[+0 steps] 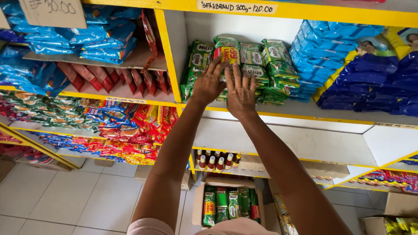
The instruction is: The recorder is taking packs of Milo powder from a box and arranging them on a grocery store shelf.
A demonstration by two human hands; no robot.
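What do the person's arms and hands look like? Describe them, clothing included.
Both arms are bare from upper arm to fingertips: no gloves, watch, bracelets or rings can be seen on the left hand or the right hand. The fingernails look short and unpainted. At the bottom edge, a pale pink short sleeve covers the left shoulder, and more of the same pink garment shows beside it.

Green sachets (261, 65) with a red-and-yellow tag fill a white shelf (305, 111) edged in yellow. Light blue packs (322, 48) sit beside dark blue packs (374, 82); red packets (148, 119) lie lower left.
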